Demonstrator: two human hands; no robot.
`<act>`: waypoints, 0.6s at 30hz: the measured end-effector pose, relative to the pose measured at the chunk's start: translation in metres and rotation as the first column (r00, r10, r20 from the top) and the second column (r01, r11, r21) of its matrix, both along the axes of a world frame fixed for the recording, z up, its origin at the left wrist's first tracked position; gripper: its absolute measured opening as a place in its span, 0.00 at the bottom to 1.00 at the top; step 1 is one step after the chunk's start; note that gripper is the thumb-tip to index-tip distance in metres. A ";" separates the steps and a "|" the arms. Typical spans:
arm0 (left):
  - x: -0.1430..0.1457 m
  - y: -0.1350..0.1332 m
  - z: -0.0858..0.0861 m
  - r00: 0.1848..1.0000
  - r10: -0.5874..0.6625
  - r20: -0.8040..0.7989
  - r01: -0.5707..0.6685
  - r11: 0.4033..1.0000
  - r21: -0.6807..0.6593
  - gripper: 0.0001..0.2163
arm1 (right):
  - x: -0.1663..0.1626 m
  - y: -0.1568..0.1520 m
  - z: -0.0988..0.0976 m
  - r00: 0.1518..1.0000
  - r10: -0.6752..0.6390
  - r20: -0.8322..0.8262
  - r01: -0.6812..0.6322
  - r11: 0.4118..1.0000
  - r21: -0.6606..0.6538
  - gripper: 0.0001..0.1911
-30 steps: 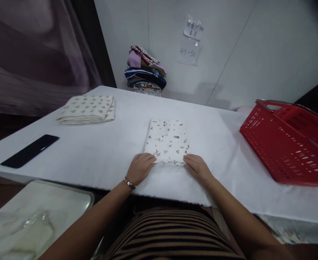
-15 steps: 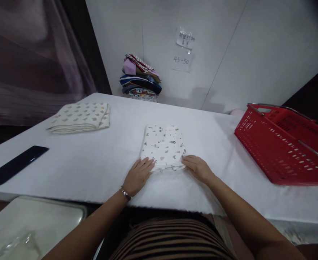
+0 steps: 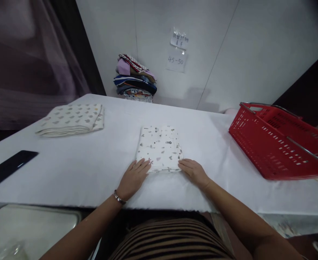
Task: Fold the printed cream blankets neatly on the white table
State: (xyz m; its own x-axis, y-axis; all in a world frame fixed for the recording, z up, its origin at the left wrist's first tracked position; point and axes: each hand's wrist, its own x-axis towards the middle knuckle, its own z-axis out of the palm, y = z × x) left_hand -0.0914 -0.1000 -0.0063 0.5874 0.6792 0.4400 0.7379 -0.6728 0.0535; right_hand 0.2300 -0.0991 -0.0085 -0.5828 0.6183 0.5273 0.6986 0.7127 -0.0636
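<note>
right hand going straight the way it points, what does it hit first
The folded white printed cloth: the right hand appears to touch its near right corner, though depth is unclear.

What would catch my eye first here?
Probably the bright red basket, on the right of the white table. Then the folded patterned cloth at the centre, the left hand and right hand at its near corners. Beyond the far edge, a colourful fabric stack.

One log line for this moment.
folded cloth: flat on table | left hand: on near-left corner | right hand: at near-right corner
</note>
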 end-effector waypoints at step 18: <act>0.114 0.006 0.000 0.994 -0.041 -0.098 0.029 0.992 -0.122 0.18 | -0.002 0.020 0.019 0.885 -0.194 -0.422 -0.045 0.869 -0.493 0.19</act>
